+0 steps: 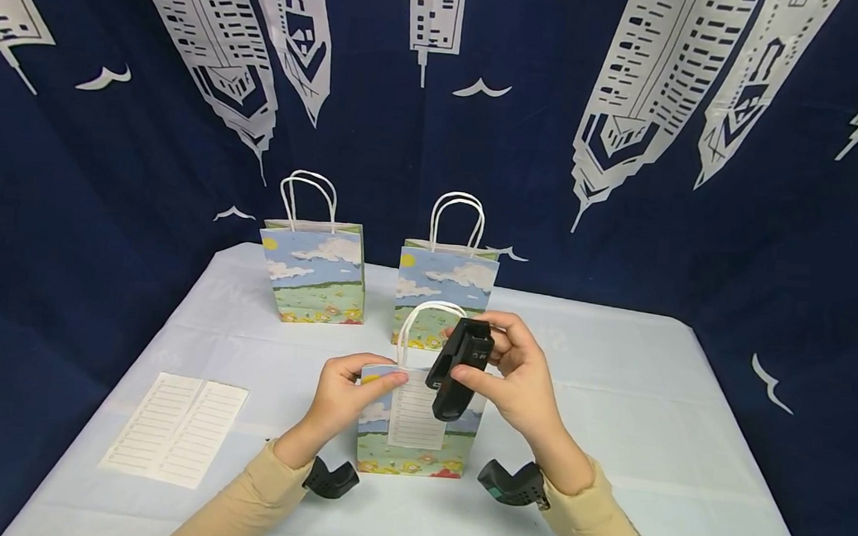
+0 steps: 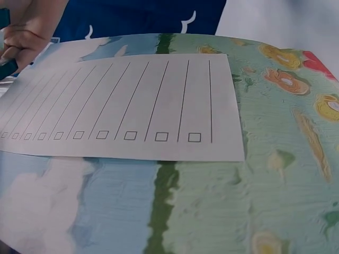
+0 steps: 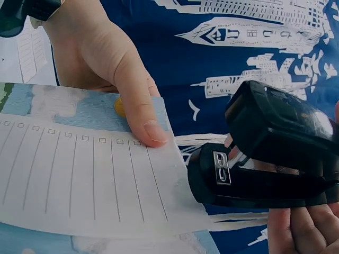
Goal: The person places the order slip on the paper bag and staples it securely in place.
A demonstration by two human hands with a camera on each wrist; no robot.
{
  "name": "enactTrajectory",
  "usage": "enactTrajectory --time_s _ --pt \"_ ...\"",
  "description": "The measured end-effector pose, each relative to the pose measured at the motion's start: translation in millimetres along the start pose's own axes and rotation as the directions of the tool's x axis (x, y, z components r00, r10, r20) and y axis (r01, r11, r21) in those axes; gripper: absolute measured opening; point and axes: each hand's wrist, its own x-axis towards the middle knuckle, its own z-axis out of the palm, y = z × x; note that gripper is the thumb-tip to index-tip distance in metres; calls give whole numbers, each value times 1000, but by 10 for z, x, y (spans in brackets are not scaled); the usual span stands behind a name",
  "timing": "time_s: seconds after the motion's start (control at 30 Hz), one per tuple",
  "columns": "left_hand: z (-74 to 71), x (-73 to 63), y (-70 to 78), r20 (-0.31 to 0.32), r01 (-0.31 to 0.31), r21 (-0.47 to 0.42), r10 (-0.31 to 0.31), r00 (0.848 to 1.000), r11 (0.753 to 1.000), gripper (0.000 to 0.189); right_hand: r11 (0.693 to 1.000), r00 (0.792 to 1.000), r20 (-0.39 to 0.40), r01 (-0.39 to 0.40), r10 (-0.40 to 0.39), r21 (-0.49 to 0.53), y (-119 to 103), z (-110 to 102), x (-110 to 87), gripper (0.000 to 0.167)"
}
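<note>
My left hand (image 1: 351, 391) pinches the top left edge of a paper gift bag (image 1: 415, 462) painted with sky and meadow. Under that thumb a lined checklist sheet (image 1: 417, 417) lies flat against the bag's front, its top at the bag's rim. My right hand (image 1: 514, 378) grips a black stapler (image 1: 463, 366) over the bag's upper right. In the right wrist view the stapler's jaws stand apart, the metal anvil plate showing, right at the sheet's top edge. White twisted handles (image 1: 409, 333) rise behind the stapler, partly hidden by it.
Two matching gift bags, one at the back left (image 1: 312, 276) and one behind the held bag (image 1: 446, 277), stand upright on the white-covered table (image 1: 613, 414). Two more checklist sheets (image 1: 174, 429) lie side by side at the left. A dark blue patterned curtain (image 1: 511, 157) hangs behind.
</note>
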Motion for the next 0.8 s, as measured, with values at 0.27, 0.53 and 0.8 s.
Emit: enactTrajectory --time_s 0.27,0.53,0.8 --pt "-20 5 -19 22 -7 -27 8 1000 1000 10 997 999 -11 42 -43 -59 -12 61 92 51" --pt "-30 8 -28 34 -4 -33 5 999 999 10 990 999 -6 38 -39 -137 -2 141 134 55" --pt "-25 10 -12 49 21 -50 -19 999 999 10 978 1000 16 13 -10 -207 32 162 116 56"
